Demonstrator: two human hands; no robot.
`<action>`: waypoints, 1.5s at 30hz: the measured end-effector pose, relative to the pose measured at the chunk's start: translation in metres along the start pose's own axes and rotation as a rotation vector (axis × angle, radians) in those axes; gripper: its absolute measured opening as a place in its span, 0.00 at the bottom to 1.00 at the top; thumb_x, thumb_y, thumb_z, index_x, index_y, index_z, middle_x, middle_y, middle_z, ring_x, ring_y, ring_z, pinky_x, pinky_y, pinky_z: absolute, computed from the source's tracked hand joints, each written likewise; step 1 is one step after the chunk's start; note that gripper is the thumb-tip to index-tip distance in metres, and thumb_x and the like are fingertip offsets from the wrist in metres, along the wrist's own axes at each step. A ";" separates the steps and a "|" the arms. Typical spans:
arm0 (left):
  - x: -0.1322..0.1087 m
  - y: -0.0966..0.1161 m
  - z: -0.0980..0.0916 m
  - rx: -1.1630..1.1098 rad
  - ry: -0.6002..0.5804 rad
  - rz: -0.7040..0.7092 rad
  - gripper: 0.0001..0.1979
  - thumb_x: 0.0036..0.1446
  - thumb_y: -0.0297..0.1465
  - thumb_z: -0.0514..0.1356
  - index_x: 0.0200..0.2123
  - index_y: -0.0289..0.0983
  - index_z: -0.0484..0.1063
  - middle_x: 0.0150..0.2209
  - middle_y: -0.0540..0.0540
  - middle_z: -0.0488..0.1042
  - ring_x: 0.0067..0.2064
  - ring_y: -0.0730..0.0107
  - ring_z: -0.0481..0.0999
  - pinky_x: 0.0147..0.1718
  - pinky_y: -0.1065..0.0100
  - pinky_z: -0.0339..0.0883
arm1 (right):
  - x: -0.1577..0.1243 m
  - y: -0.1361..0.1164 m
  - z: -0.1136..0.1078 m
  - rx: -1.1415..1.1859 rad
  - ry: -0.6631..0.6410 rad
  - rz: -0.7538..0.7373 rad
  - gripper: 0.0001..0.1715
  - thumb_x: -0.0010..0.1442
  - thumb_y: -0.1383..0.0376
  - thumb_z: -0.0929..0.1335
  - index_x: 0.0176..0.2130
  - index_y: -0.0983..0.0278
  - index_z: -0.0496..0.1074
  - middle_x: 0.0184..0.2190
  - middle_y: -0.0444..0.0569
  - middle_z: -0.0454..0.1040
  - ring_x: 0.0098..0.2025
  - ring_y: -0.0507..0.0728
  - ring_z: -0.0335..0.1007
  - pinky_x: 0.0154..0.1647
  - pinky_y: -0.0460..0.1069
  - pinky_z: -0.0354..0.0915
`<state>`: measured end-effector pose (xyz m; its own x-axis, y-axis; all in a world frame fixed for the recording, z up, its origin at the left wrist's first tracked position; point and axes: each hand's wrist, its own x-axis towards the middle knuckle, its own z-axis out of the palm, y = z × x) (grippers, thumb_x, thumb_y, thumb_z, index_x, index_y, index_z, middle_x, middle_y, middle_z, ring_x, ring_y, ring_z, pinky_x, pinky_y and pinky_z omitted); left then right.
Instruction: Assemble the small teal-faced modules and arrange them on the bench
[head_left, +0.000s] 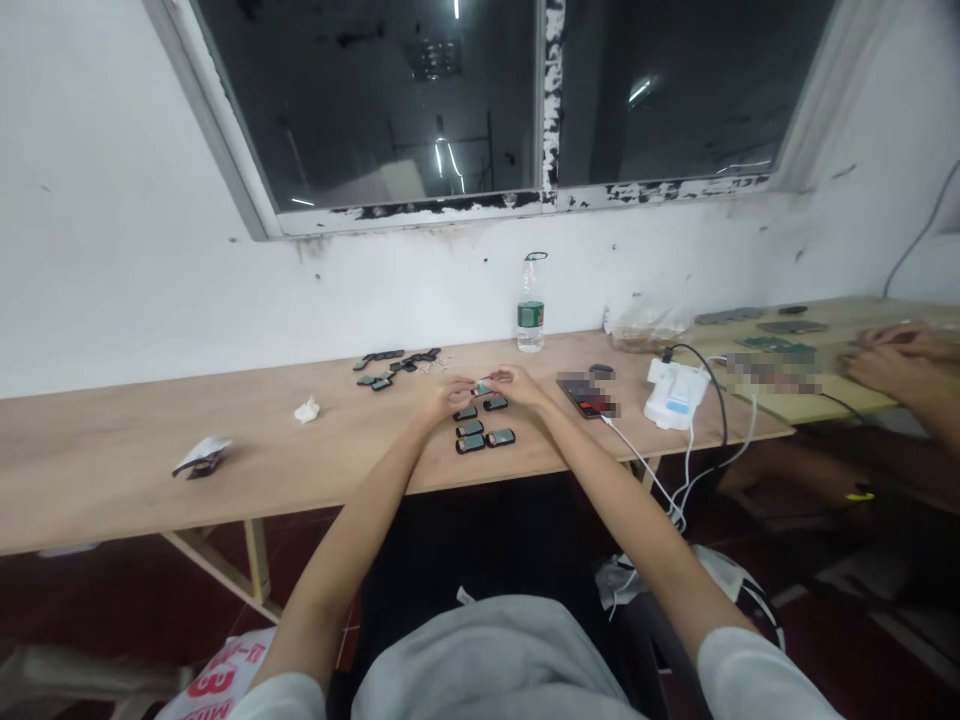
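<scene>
My left hand (450, 396) and my right hand (514, 384) meet above the wooden table (315, 480), fingers closed on one small black-cased module with a greenish-grey face (481, 389). Its finer details are too small to make out. Just below my hands lie several similar modules, among them one at the front right (500, 438) and one at the front left (470, 444). Farther back on the left is a loose group of black and green modules (382, 380), with tiny pale pieces (435, 366) beside it.
Near the wall stands a water bottle (530, 318). On the right are a phone (581, 394) with a cable, a white power strip (675, 393) and a plastic bag (649, 325). Crumpled tissue (307, 410) and a wrapper (204, 456) lie left. Another person's hands (892, 355) rest at far right.
</scene>
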<state>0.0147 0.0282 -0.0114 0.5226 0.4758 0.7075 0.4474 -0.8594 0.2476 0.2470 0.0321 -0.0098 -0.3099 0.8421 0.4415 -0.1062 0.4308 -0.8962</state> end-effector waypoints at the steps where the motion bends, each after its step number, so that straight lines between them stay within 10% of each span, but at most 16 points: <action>1: 0.001 0.000 -0.001 0.020 -0.012 0.019 0.13 0.63 0.37 0.62 0.47 0.37 0.80 0.49 0.40 0.80 0.49 0.58 0.80 0.52 0.56 0.74 | -0.001 -0.001 0.000 0.002 -0.003 0.000 0.26 0.44 0.52 0.79 0.35 0.66 0.75 0.34 0.51 0.79 0.34 0.57 0.77 0.35 0.52 0.76; 33: 0.007 0.019 -0.004 0.045 0.074 -0.011 0.18 0.67 0.44 0.57 0.45 0.37 0.80 0.46 0.39 0.81 0.47 0.59 0.81 0.44 0.59 0.81 | -0.003 -0.010 -0.001 0.073 0.031 0.110 0.18 0.49 0.61 0.80 0.36 0.68 0.75 0.31 0.50 0.80 0.28 0.54 0.77 0.33 0.48 0.74; 38: -0.003 0.006 -0.035 0.084 0.150 -0.179 0.19 0.65 0.45 0.58 0.44 0.38 0.81 0.43 0.42 0.83 0.42 0.59 0.82 0.43 0.59 0.80 | -0.009 -0.025 -0.011 -0.076 0.124 0.029 0.15 0.53 0.60 0.77 0.35 0.66 0.74 0.32 0.50 0.79 0.26 0.54 0.75 0.31 0.49 0.73; 45: -0.049 -0.033 -0.083 -0.011 -0.191 -0.444 0.22 0.52 0.50 0.66 0.37 0.37 0.82 0.42 0.40 0.83 0.40 0.53 0.83 0.43 0.56 0.79 | -0.044 -0.036 -0.034 -0.603 0.024 0.070 0.06 0.54 0.65 0.74 0.33 0.66 0.79 0.32 0.53 0.81 0.34 0.58 0.76 0.36 0.48 0.67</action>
<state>-0.0857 0.0176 0.0005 0.4072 0.8224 0.3972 0.6502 -0.5665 0.5063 0.2970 -0.0096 0.0040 -0.2743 0.8792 0.3896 0.4698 0.4761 -0.7434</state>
